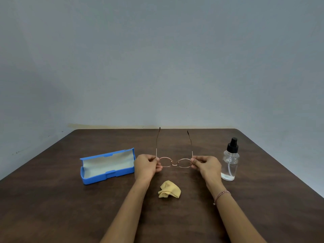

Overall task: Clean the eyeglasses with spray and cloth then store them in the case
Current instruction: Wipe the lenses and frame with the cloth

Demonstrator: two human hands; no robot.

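I hold thin rose-gold eyeglasses with round lenses above the middle of the table, their temples unfolded and pointing away from me. My left hand pinches the left hinge and my right hand pinches the right hinge. A crumpled yellow cloth lies on the table just below the glasses, between my forearms. A blue case with a pale lining lies open to the left of my left hand. A clear spray bottle with a black pump top stands upright right of my right hand.
Everything rests on a dark brown wooden table pushed against a plain grey wall. The table's far edge runs just behind the temple tips. A beaded bracelet sits on my right wrist.
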